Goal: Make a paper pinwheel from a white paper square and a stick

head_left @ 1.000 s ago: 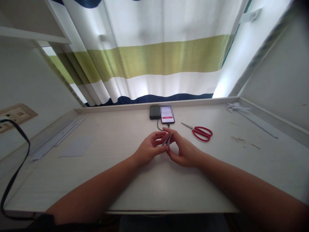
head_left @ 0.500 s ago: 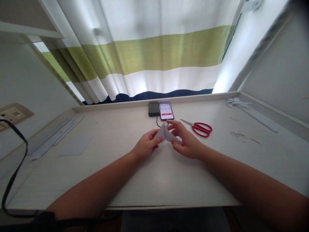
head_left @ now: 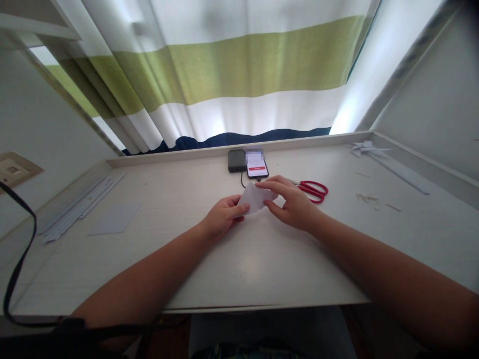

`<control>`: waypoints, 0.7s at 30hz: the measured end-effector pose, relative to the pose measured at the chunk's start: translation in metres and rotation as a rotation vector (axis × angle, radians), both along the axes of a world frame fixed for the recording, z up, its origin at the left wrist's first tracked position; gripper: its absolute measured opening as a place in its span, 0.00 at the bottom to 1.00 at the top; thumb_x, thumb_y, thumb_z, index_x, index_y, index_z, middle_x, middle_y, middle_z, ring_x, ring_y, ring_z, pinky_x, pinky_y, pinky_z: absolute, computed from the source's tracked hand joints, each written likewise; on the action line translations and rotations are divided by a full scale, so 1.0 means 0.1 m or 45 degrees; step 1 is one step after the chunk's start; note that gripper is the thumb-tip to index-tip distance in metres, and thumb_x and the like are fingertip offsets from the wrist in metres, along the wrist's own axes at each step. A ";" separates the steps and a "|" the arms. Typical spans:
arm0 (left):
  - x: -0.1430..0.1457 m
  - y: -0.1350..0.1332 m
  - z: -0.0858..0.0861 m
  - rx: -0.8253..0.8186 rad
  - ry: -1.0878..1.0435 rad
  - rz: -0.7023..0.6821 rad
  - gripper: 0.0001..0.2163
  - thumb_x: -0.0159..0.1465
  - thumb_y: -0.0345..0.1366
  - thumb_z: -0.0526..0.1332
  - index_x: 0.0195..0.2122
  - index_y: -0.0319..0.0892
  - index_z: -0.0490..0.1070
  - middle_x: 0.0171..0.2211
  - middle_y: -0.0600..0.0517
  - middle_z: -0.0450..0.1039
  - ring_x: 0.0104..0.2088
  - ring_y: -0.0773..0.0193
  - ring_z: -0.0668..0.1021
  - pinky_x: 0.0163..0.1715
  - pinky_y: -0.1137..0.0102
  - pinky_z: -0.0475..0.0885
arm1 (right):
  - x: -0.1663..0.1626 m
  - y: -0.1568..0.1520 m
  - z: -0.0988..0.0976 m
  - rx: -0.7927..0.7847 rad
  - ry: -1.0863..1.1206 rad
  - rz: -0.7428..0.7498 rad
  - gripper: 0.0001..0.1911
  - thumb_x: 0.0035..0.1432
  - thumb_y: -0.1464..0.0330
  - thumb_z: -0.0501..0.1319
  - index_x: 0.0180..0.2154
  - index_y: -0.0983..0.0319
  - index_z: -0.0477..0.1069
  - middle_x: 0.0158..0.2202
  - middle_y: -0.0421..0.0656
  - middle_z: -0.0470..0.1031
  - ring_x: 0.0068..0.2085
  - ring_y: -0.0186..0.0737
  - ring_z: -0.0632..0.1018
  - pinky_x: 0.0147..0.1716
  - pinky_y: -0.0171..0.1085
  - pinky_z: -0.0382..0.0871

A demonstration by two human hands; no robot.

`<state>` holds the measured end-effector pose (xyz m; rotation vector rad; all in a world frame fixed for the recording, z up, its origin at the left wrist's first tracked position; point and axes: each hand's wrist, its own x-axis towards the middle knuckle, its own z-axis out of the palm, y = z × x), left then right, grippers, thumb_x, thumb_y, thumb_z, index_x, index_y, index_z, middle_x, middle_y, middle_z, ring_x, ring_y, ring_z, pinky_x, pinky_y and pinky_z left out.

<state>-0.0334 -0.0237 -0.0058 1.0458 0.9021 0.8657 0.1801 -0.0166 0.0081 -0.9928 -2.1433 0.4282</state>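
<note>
A small folded piece of white paper [head_left: 254,198] is held up just above the table, between my two hands. My left hand [head_left: 225,214] pinches its left side, thumb in front and fingers behind. On the right side, my right hand [head_left: 290,203] grips the paper between thumb and forefinger, with the forefinger along the upper edge. Red-handled scissors [head_left: 315,190] lie just beyond my right hand, which hides their blades in part.
At the back of the white table [head_left: 224,279] lie a phone [head_left: 257,164] and a dark box [head_left: 237,161] with a cable. Paper strips [head_left: 80,207] and a paper sheet [head_left: 114,218] lie left. To the right are a paper pinwheel shape [head_left: 365,148] and small sticks [head_left: 368,198].
The paper's peaked centre fold has opened into a flatter face turned toward me. My right hand has shifted its fingers along the upper edge. The view has tilted slightly downward.
</note>
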 end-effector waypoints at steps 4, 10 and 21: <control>0.00 0.00 0.00 -0.011 -0.017 -0.016 0.17 0.55 0.38 0.68 0.46 0.39 0.75 0.34 0.50 0.74 0.30 0.69 0.71 0.30 0.74 0.64 | -0.01 -0.02 0.01 -0.011 -0.049 -0.028 0.26 0.56 0.71 0.58 0.57 0.57 0.65 0.51 0.47 0.68 0.45 0.47 0.75 0.35 0.40 0.75; 0.01 -0.02 0.01 -0.002 -0.028 -0.038 0.18 0.56 0.36 0.67 0.48 0.41 0.74 0.38 0.49 0.75 0.33 0.68 0.73 0.32 0.74 0.65 | -0.02 -0.02 0.03 -0.134 -0.094 -0.010 0.24 0.58 0.66 0.58 0.57 0.57 0.65 0.51 0.47 0.68 0.34 0.39 0.75 0.24 0.36 0.72; 0.00 -0.01 -0.02 0.048 -0.084 -0.155 0.22 0.54 0.33 0.69 0.50 0.40 0.71 0.42 0.47 0.76 0.38 0.63 0.77 0.38 0.71 0.70 | -0.05 -0.01 0.05 0.169 -0.207 -0.039 0.22 0.56 0.65 0.62 0.52 0.63 0.71 0.41 0.49 0.70 0.43 0.48 0.70 0.41 0.47 0.71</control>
